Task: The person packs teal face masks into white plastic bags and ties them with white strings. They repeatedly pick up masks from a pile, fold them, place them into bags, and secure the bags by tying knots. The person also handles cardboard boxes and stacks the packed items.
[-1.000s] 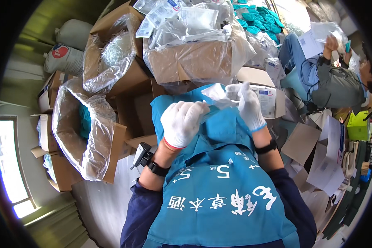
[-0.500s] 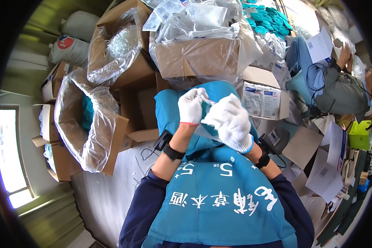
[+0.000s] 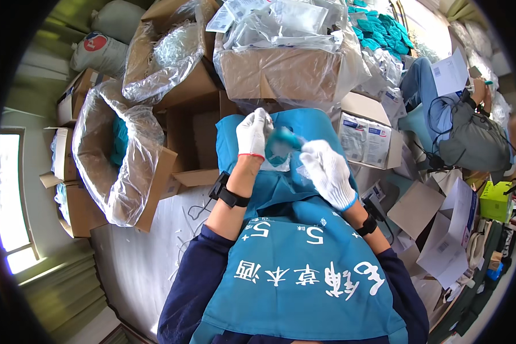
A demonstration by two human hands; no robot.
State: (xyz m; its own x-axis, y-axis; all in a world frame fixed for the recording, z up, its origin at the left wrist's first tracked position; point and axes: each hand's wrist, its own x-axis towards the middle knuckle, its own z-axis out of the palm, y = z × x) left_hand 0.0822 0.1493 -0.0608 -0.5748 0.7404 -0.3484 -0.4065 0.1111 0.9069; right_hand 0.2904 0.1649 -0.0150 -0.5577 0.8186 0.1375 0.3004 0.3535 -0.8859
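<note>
Both my hands wear white knitted gloves over my lap, which a teal apron point(image 3: 304, 269) covers. My left hand point(image 3: 252, 135) is closed, its fingertips pinched together at the top; what lies in the pinch is too small to make out. Between the hands is a teal item point(image 3: 285, 137), smeared by motion, its right end at the fingers of my right hand point(image 3: 328, 175), which is closed on it. Clear plastic film point(image 3: 278, 165) lies under the teal item, and more film shows beside my right fingers.
Ahead stands a carton point(image 3: 281, 74) heaped with clear packets. A plastic-lined carton point(image 3: 146, 195) holding teal items is at left, beside an open carton point(image 3: 203, 137). At right are a box of packets point(image 3: 364, 137), a seated person point(image 3: 476, 135) and loose cartons point(image 3: 415, 209).
My hands have moved apart; the right dropped slightly lower, and the left moved a little left and up. The teal item now shows between them. The seated person's hands have shifted.
</note>
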